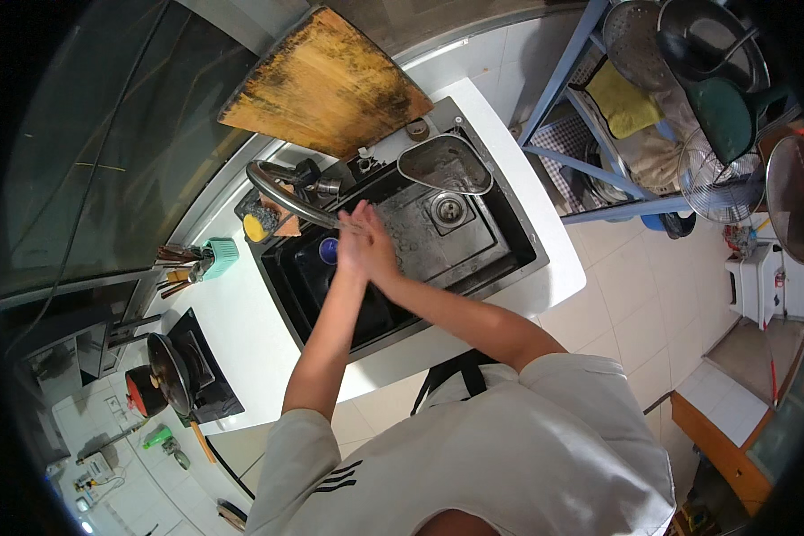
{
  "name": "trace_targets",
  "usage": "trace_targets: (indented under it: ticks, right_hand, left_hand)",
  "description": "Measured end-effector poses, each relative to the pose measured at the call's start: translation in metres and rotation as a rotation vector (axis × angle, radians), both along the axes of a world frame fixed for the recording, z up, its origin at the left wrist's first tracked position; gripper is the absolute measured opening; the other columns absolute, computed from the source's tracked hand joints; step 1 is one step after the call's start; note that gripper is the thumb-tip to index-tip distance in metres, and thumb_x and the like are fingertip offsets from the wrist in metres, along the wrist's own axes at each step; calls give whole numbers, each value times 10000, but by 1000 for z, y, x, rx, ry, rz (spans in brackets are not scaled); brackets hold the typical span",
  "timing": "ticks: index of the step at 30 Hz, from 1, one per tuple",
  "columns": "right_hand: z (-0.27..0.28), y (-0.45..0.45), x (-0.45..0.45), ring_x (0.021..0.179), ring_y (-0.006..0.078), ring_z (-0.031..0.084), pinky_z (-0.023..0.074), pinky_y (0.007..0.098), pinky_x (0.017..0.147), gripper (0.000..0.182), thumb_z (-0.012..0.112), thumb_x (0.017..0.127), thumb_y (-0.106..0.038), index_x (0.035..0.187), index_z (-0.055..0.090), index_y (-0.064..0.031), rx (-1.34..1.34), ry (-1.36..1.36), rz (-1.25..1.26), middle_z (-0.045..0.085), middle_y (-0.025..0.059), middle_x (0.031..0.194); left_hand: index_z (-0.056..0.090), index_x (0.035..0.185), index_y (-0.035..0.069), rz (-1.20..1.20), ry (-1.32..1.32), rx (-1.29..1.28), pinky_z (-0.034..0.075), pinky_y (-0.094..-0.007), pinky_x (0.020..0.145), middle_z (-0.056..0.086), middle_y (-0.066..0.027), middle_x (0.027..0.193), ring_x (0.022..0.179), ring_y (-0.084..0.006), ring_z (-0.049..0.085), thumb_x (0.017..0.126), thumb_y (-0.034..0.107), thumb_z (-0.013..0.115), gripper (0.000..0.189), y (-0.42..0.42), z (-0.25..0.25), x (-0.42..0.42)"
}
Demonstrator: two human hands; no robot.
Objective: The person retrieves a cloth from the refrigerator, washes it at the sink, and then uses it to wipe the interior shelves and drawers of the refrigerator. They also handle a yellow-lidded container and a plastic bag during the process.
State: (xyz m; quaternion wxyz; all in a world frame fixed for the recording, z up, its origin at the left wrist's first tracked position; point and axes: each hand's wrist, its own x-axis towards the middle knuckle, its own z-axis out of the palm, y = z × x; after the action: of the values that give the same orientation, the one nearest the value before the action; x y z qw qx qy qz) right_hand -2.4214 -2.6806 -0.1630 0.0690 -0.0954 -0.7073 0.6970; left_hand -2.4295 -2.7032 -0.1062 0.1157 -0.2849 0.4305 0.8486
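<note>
Palm against palm, my left hand and my right hand meet over the black double sink. They are just below the spout of the curved metal faucet, and water appears to run onto them. The fingers are extended and held close together. What lies between the palms is hidden. A blue round object sits in the left basin, partly behind my left hand. Wet droplets cover the floor of the right basin around its drain. A metal strainer basket rests at that basin's far corner.
A stained wooden cutting board leans behind the sink. Sponges lie by the faucet base. To the left stand a mint utensil holder and a lidded pan on the cooktop. A blue rack with hanging cookware stands right.
</note>
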Motion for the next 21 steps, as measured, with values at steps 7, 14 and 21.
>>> trace_targets:
  ticks: [7, 14, 21]
  right_hand:
    - [-3, 19, -31, 1149, 351, 508, 386, 389, 977, 354, 498, 890, -238, 1161, 608, -37, -104, -282, 26, 556, 236, 1204]
    - [-8, 18, -30, 1062, 282, 554, 413, 351, 933, 364, 487, 852, -136, 1185, 596, -39, -222, -249, 193, 616, 185, 1112]
    - [-91, 5, -14, 1111, 192, 508, 389, 303, 953, 411, 460, 930, -153, 1320, 431, -26, -357, -38, 393, 503, 130, 1274]
  left_hand:
    - [374, 1362, 105, -82, 176, 192, 352, -353, 998, 461, -47, 1331, 1232, -241, 426, 987, 332, 332, 440, 2, -29, 12]
    - [461, 1283, 158, 63, 155, 631, 387, -320, 946, 524, -16, 1249, 1129, -168, 496, 952, 406, 426, 415, -17, -73, 15]
    - [480, 1281, 113, 87, 104, 198, 351, -341, 995, 525, -36, 1269, 1162, -176, 477, 935, 495, 412, 520, -8, -66, -13]
